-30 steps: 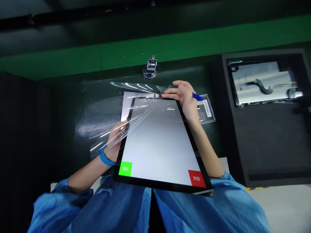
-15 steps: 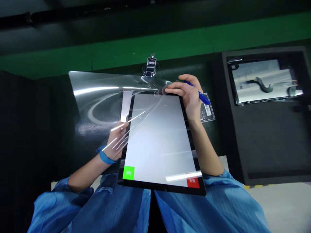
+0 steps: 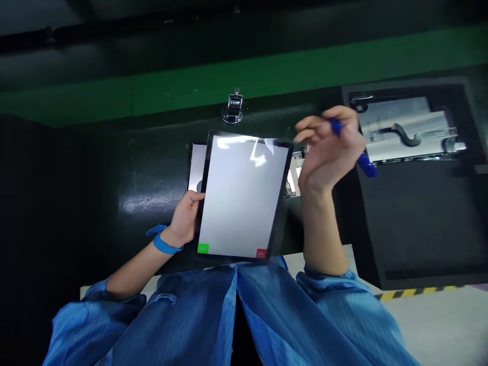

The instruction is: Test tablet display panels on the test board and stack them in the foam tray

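My left hand [image 3: 185,217] grips the left edge of a tablet [image 3: 242,195] whose screen glows white, with a small green square at its lower left corner and a red one at its lower right. My right hand [image 3: 327,147] is raised to the right of the tablet, apart from it, its fingers curled around a blue pen [image 3: 358,155]. A clear film still lies on the screen, with a glint near the top [image 3: 259,152]. A blue band [image 3: 163,243] circles my left wrist.
A metal hand counter [image 3: 233,108] stands on the dark bench behind the tablet. A black foam tray [image 3: 419,218] at the right holds a bare metal tablet back [image 3: 404,127]. A white sheet [image 3: 196,165] and labelled cards [image 3: 293,178] lie under the tablet.
The clear film that was lifted off to the left has come back down onto the screen. My right hand left the tablet's top corner and rose to the right. The tablet moved farther from me.
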### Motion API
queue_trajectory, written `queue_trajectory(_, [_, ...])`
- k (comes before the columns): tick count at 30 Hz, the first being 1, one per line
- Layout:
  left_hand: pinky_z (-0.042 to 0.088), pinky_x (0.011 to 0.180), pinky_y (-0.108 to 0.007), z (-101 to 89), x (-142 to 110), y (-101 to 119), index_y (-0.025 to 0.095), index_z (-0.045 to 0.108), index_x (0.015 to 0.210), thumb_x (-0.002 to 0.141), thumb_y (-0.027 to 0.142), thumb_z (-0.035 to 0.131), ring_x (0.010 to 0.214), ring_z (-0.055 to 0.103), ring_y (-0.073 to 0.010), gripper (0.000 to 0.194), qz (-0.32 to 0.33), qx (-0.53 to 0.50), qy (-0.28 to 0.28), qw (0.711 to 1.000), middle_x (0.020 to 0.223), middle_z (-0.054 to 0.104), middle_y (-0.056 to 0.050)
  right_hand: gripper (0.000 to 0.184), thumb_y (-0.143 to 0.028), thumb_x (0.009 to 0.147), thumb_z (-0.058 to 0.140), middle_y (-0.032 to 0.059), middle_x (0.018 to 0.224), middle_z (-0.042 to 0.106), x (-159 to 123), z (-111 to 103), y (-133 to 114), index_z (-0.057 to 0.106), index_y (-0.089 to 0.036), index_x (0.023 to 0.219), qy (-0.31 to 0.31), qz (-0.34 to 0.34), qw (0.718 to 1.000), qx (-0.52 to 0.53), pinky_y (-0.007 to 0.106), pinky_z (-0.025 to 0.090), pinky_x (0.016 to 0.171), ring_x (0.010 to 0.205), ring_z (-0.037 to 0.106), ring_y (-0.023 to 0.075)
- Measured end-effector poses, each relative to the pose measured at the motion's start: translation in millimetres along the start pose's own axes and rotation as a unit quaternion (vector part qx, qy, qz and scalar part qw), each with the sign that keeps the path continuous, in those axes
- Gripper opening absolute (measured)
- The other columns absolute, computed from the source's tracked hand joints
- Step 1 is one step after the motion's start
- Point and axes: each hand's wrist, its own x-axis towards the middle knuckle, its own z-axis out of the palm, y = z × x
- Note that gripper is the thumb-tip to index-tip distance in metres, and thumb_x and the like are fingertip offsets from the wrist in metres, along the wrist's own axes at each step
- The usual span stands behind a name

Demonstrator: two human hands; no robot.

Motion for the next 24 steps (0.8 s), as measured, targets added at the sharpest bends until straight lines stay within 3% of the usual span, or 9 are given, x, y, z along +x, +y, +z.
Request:
queue_trajectory(2, [0.062,0.087,-0.042,0.1,0,0,0.022,0.058,0.067,0.063,0.035,0.064,0.103,0.071,-0.0325,0.015,-0.017,-0.003,-0.017,1.0,0.08,0.074,0.0,0.025,-0.045,0.09,0.066,0.002,0.087,0.064,0,-3,-17,0.059,-0.025,0.104,0.007,-0.115,0.993,-0.008,0.035,0.055,0.069,0.085,0.071,0.0216])
queue_trajectory(4, [0.06,0.092,-0.046,0.8,0,1,0.021,0.061,0.07,0.061,0.038,0.065,0.11,0.069,-0.0355,0.02,-0.03,-0.001,-0.025,0.999,0.085,0.076,-0.001,0.039,-0.042,0.085,0.077,0.0053,0.111,0.068,-9,-1,-41,0.062,-0.025,0.117,-0.135,-0.163,0.973,-0.09,0.044,0.056,0.092,0.105,0.07,0.0273])
queue_trajectory(7, [0.059,0.096,-0.047,1.0,-1,3,0.02,0.066,0.079,0.058,0.041,0.068,0.116,0.066,-0.0375,0.03,-0.028,0.007,-0.028,0.999,0.09,0.077,-0.001,0.073,-0.051,0.079,0.085,0.0125,0.151,0.052,-36,8,-71,0.053,-0.024,0.139,-0.423,-0.127,0.856,-0.269,0.067,0.032,0.121,0.146,0.04,0.043])
queue_trajectory(8, [0.058,0.097,-0.048,0.6,-1,3,0.02,0.067,0.082,0.057,0.042,0.069,0.117,0.066,-0.0379,0.033,-0.031,0.008,-0.035,0.999,0.091,0.077,-0.001,0.079,-0.05,0.077,0.087,0.0141,0.158,0.044,-46,10,-76,0.051,-0.022,0.142,-0.474,-0.121,0.817,-0.306,0.07,0.027,0.123,0.151,0.029,0.045])
queue_trajectory(10, [0.058,0.097,-0.049,-0.7,0,2,0.019,0.069,0.086,0.058,0.045,0.068,0.117,0.066,-0.0384,0.038,-0.046,0.008,-0.056,0.997,0.094,0.078,-0.002,0.08,-0.049,0.078,0.086,0.0168,0.163,0.035,-64,13,-76,0.05,-0.019,0.142,-0.515,-0.127,0.774,-0.346,0.073,0.026,0.122,0.154,0.018,0.0456])
queue_trajectory(12, [0.059,0.095,-0.049,-2.2,1,0,0.019,0.069,0.086,0.059,0.045,0.067,0.114,0.067,-0.0383,0.038,-0.051,0.008,-0.068,0.996,0.094,0.078,-0.002,0.062,-0.045,0.086,0.08,0.018,0.161,0.037,-78,12,-70,0.056,-0.017,0.136,-0.508,-0.151,0.766,-0.364,0.071,0.031,0.121,0.154,0.022,0.0431])
queue_trajectory(16, [0.06,0.091,-0.047,-3.6,4,-4,0.02,0.066,0.079,0.058,0.044,0.068,0.11,0.069,-0.0374,0.032,-0.036,0.014,-0.044,0.998,0.088,0.077,-0.001,0.012,-0.017,0.096,0.068,0.0168,0.142,0.061,-94,4,-60,0.064,-0.017,0.107,-0.429,-0.231,0.795,-0.362,0.052,0.053,0.111,0.138,0.054,0.0334])
queue_trajectory(20, [0.061,0.086,-0.046,-3.2,3,-2,0.021,0.062,0.071,0.056,0.045,0.066,0.107,0.07,-0.0377,0.028,-0.039,0.019,-0.051,0.998,0.082,0.075,-0.003,0.017,-0.012,0.093,0.07,0.0148,0.126,0.072,-85,-10,-62,0.066,-0.019,0.108,-0.307,-0.257,0.849,-0.345,0.032,0.064,0.082,0.104,0.075,0.0241])
queue_trajectory(24, [0.062,0.077,-0.042,-2.2,0,1,0.023,0.057,0.065,0.057,0.043,0.067,0.096,0.072,-0.0344,0.024,-0.015,0.02,-0.03,0.999,0.068,0.07,0.0,0.016,-0.016,0.096,0.063,0.0041,0.103,0.078,-54,-43,-44,0.071,-0.025,0.106,-0.119,-0.132,0.911,-0.372,0.033,0.06,0.077,0.087,0.075,0.021])
